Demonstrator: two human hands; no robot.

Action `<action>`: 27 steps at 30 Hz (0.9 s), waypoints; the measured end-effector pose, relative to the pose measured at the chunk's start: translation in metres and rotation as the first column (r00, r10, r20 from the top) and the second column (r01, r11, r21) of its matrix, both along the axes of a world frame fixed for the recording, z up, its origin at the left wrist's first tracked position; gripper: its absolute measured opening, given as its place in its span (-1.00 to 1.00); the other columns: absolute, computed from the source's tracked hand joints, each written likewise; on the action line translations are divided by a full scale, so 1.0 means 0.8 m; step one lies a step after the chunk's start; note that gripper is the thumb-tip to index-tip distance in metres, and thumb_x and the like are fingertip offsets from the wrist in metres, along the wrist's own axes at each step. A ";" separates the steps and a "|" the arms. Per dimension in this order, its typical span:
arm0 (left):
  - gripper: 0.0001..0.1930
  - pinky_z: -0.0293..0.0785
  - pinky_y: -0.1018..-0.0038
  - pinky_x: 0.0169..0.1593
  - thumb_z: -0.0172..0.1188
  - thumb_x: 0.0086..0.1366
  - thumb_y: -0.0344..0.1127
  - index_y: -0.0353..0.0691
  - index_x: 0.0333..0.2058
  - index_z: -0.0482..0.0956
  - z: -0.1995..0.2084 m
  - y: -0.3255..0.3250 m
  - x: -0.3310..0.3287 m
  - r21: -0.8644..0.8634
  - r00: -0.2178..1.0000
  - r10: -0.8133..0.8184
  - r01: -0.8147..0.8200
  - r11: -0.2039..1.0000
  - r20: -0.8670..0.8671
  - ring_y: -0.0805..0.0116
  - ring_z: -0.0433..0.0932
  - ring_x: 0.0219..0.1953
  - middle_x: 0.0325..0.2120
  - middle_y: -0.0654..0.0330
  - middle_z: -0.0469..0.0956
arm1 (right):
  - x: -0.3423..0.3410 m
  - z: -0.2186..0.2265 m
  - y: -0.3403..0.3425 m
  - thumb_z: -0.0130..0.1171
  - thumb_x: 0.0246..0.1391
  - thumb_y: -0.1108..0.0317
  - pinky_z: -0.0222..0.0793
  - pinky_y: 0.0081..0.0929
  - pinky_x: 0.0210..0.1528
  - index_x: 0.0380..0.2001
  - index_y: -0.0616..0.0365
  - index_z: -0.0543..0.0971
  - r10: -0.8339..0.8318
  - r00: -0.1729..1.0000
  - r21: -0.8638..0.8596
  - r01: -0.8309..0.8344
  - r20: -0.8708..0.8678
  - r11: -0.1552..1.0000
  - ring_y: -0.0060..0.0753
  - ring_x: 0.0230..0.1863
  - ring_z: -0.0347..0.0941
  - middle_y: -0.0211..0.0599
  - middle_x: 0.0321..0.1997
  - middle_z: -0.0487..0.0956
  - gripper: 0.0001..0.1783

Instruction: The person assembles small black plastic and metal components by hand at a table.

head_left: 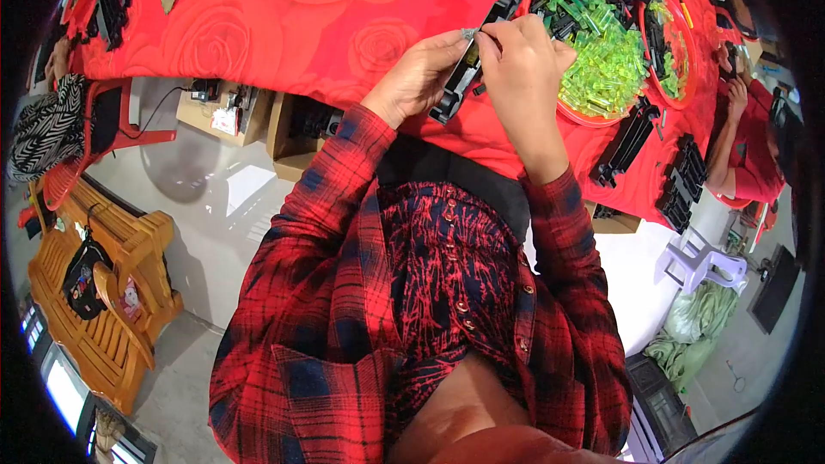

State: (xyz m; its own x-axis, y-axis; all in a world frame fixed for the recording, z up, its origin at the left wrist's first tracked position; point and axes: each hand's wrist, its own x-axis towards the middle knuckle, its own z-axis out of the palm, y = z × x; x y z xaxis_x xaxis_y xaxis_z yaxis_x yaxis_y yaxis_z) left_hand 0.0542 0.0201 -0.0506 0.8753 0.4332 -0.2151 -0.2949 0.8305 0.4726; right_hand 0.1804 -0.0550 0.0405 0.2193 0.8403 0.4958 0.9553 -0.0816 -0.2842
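Note:
My left hand [419, 76] grips a long black plastic part [461, 84], held slanting above the red tablecloth. My right hand [526, 69] is closed, thumb and forefinger pinched at the part's far end. A tiny pale piece [468, 33] shows at the left fingertips; what the right fingers pinch is hidden. Just beyond my right hand stands a round red basin [593, 123] heaped with translucent green pieces [601, 73] and black pieces. A smaller red basin [687, 86] with similar pieces sits to its right.
Black plastic parts lie on the red tablecloth [284, 26], with one stack [626, 144] right of my forearm and another [683, 180] at the edge. A person in red [748, 133] sits at right, another person's patterned sleeve [47, 129] shows at left. Below are cardboard boxes [225, 116].

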 end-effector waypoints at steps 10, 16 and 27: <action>-0.68 0.55 0.53 -0.05 -0.02 0.47 -0.30 -0.27 0.12 0.45 0.007 -0.003 0.002 0.018 1.000 -0.004 0.003 1.000 0.017 0.51 0.60 -0.15 -0.14 0.26 0.60 | -0.003 0.004 0.002 0.27 -0.01 0.34 0.13 -0.18 -0.13 -0.45 0.12 0.58 -0.017 1.000 -0.124 0.015 -0.013 0.992 -0.16 -0.24 0.44 -0.22 -0.36 0.50 -0.90; -0.68 0.54 0.53 -0.03 -0.02 0.47 -0.32 -0.28 0.12 0.45 0.001 -0.002 0.002 0.030 0.999 0.003 -0.004 1.000 0.035 0.49 0.60 -0.13 -0.13 0.25 0.60 | -0.001 0.004 -0.002 0.28 0.00 0.34 0.14 -0.17 -0.12 -0.41 0.11 0.59 0.013 0.998 -0.121 -0.020 -0.061 0.992 -0.14 -0.20 0.42 -0.23 -0.33 0.50 -0.89; -0.69 0.53 0.52 0.00 0.00 0.47 -0.32 -0.29 0.09 0.47 0.009 -0.003 0.004 0.037 1.000 0.022 -0.022 0.999 0.007 0.47 0.59 -0.11 -0.12 0.24 0.60 | 0.010 0.000 0.002 0.28 -0.01 0.35 0.16 -0.19 -0.16 -0.43 0.09 0.61 0.016 0.999 -0.082 -0.019 -0.036 0.996 -0.16 -0.23 0.42 -0.26 -0.36 0.49 -0.92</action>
State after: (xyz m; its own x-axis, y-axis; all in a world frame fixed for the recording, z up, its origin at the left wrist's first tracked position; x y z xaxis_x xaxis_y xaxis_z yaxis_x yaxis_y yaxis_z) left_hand 0.0572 0.0180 -0.0437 0.8670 0.4595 -0.1925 -0.3160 0.8059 0.5006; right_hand 0.1880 -0.0535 0.0403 0.2201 0.8817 0.4173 0.9462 -0.0890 -0.3110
